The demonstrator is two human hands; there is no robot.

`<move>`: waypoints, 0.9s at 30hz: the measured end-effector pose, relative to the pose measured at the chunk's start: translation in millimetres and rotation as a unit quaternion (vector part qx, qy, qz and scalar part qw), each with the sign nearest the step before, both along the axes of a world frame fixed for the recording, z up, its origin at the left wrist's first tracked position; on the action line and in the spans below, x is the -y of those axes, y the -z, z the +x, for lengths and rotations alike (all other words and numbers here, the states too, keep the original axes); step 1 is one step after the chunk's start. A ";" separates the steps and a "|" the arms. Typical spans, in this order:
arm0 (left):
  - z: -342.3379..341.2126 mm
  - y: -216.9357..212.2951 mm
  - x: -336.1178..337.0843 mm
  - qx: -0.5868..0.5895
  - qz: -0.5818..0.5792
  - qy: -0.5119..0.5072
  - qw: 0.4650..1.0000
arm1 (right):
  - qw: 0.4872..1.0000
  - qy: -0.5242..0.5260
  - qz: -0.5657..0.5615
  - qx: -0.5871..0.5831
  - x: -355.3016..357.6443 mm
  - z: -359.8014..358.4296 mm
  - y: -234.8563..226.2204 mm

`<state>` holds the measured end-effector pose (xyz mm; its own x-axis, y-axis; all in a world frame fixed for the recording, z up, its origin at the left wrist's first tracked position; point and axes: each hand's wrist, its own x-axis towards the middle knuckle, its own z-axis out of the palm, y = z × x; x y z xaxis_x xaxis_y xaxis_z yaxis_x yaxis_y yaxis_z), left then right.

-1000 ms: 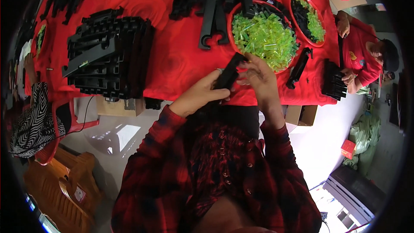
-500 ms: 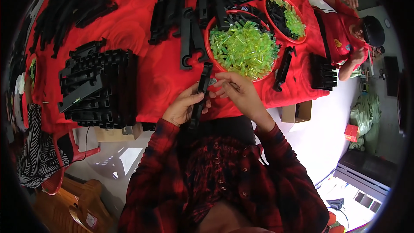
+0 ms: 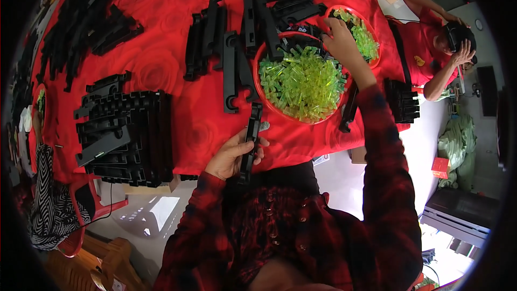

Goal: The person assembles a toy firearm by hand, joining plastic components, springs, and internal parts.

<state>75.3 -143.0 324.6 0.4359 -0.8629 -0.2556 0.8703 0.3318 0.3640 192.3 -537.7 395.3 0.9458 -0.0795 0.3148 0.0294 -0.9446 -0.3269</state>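
Left hand [image 3: 232, 153] fingers curled around black strip [image 3: 250, 141], just below-left of green-piece bowl [image 3: 303, 82]. Right hand [image 3: 341, 43] at bowl's upper right rim, fingers bent; grip unclear.

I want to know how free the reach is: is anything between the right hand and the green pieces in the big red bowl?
Nothing visible. The right hand hovers at the far rim of the big red bowl, directly over the green pieces. The left hand holds a long black part nearer the table edge, out of the way.
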 end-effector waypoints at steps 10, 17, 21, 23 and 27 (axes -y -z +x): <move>2.3 2.1 0.0 -0.018 0.000 0.008 1.000 | 0.962 -0.093 -0.096 -0.237 44.2 75.5 14.0; 3.9 2.2 1.9 -0.023 -0.009 0.001 1.000 | 0.908 0.036 -0.042 -0.414 15.9 90.9 2.2; 3.4 6.8 0.1 -0.021 -0.008 0.004 1.000 | 0.920 0.031 -0.034 -0.389 13.1 94.6 8.4; 2.9 8.3 0.5 -0.023 -0.015 0.003 1.000 | 0.921 0.028 -0.010 -0.389 16.3 96.9 11.9; 3.0 5.4 0.2 -0.026 -0.011 0.001 1.000 | 0.908 0.037 0.097 -0.405 20.1 98.7 14.4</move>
